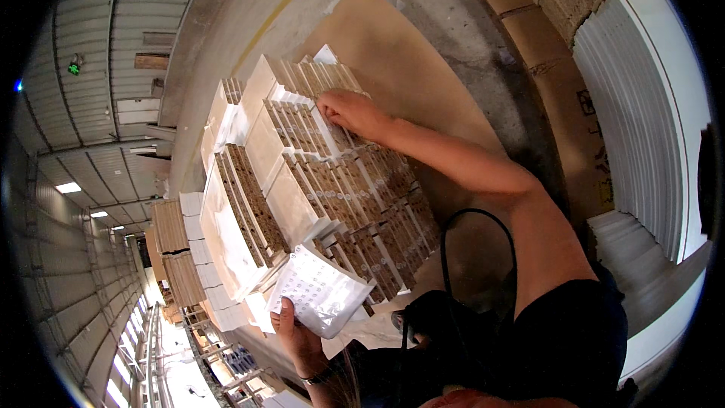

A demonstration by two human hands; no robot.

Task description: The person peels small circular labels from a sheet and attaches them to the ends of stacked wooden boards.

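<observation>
My left hand (300, 341) grips a white bag (323, 293), shiny like plastic and printed with rows of small marks, its thumb lying over the lower left edge. The bag is in front of the near end of a stack of boards (347, 189). These boards have pale faces and brown edges dotted with holes, and white strips show between the rows. Stretched forward over the stack, my right hand (349, 112) is closed, with its fingers curled down at the upper board edges. Whatever lies between those fingers is hidden.
Brown sheet material (423, 68) lies on the concrete floor beyond the stack. At right stand many white panels (627, 113) alongside cardboard (555, 83). More stacked boards (175, 264) are at left. A black cable loop (445, 245) hangs near my right arm.
</observation>
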